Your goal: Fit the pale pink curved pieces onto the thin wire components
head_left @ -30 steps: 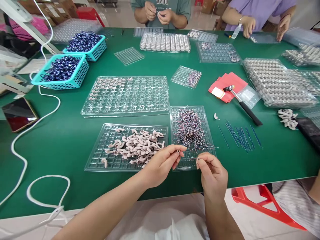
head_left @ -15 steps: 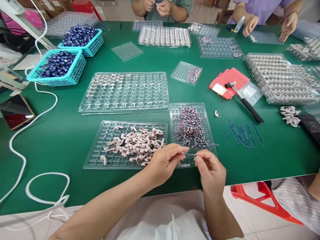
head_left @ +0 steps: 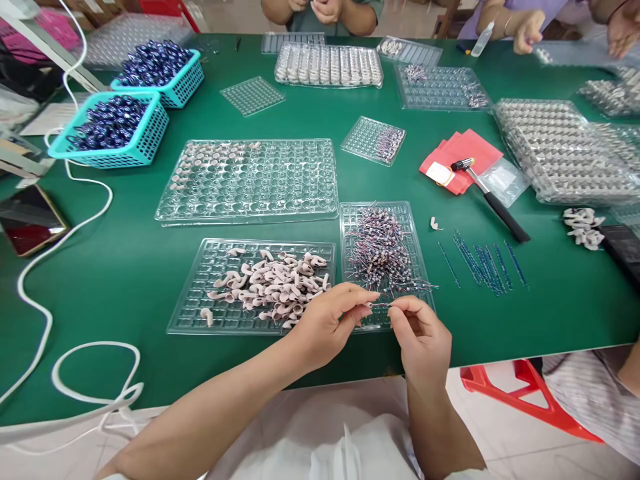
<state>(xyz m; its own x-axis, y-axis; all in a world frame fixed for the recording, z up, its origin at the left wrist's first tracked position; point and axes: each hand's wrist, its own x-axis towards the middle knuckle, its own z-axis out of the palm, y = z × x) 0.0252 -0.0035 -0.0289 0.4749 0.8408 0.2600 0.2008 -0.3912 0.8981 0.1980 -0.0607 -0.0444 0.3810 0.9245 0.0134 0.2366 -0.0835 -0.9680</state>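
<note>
My left hand (head_left: 336, 321) pinches the head of a small part with thin wire leads (head_left: 381, 305). The fingertips of my right hand (head_left: 421, 333) are closed on the other end of its leads, so the wires run straight between both hands. Beneath them is a clear plastic tray (head_left: 419, 250) heaped with similar wired parts (head_left: 381, 247). Left of my hands, another clear tray (head_left: 193, 300) bears a pile of pale, curved, hollow pieces (head_left: 280, 283). Fingers partly cover the held part, so its exact kind is unclear.
Ahead lies a large clear tray (head_left: 260, 193) partly filled with pale pieces. To the right are a hammer (head_left: 500, 208), red packets (head_left: 463, 153) and thin blue strips (head_left: 483, 263). Blue baskets (head_left: 135, 159) of dark shiny pieces and a white cable (head_left: 45, 317) are left. Co-workers' hands (head_left: 327, 10) are opposite.
My hands keep their pinch on the wired part with barely any shift. The view has tilted slightly. At the far right, a co-worker's hands have moved right with a tray.
</note>
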